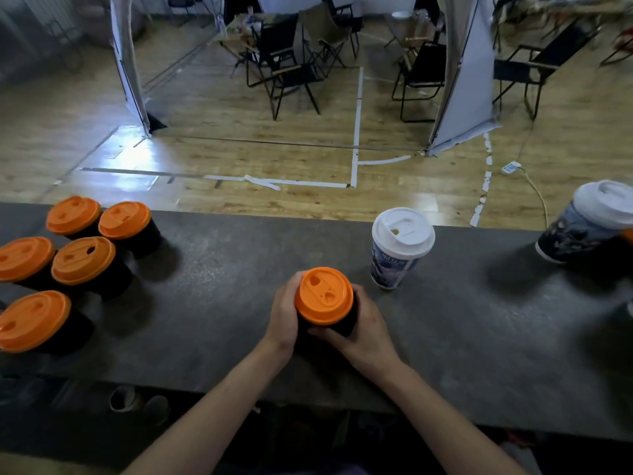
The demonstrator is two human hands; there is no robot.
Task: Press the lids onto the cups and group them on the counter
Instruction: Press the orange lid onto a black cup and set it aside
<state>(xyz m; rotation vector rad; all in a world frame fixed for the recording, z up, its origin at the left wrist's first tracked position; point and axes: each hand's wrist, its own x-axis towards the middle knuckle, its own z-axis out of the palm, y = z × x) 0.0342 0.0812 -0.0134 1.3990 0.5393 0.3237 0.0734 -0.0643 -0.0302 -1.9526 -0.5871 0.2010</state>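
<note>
A black cup with an orange lid (323, 296) stands on the dark counter (462, 330) in front of me. My left hand (284, 315) wraps its left side and my right hand (366, 323) curls round its right side and front. Several more black cups with orange lids (82, 260) stand grouped at the counter's left end. A white-lidded printed cup (400, 245) stands just right of my hands. Another white-lidded cup (589, 221) stands at the far right.
The counter's far edge runs behind the cups; beyond it lie a wooden floor, folding chairs (291, 66) and white panels (469, 73). A bit of something orange (628, 236) shows at the right edge.
</note>
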